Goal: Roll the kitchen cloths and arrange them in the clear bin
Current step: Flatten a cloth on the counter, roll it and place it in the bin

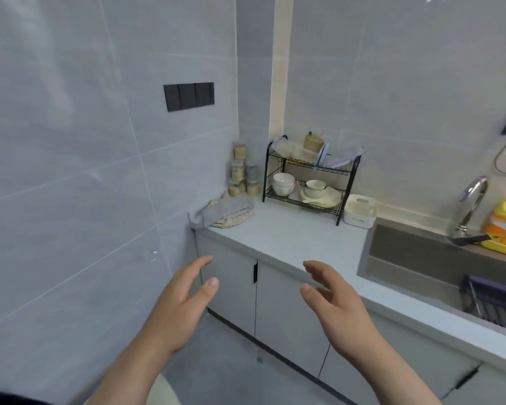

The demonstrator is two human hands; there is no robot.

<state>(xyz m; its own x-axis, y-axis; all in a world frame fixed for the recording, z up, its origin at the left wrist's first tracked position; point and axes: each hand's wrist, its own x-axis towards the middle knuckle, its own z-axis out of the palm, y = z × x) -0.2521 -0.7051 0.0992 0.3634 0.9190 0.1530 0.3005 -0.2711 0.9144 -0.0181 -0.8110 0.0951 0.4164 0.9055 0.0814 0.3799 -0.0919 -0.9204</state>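
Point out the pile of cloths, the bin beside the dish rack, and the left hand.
pile of cloths (225,213), head view, grey top cloth.
bin (358,219), head view, front wall.
left hand (184,299), head view, middle of hand.

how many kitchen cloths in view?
2: a grey cloth lying on a beige cloth, piled at the left end of the counter. More may be hidden in the pile.

Bare left hand (181,299), right hand (333,302)
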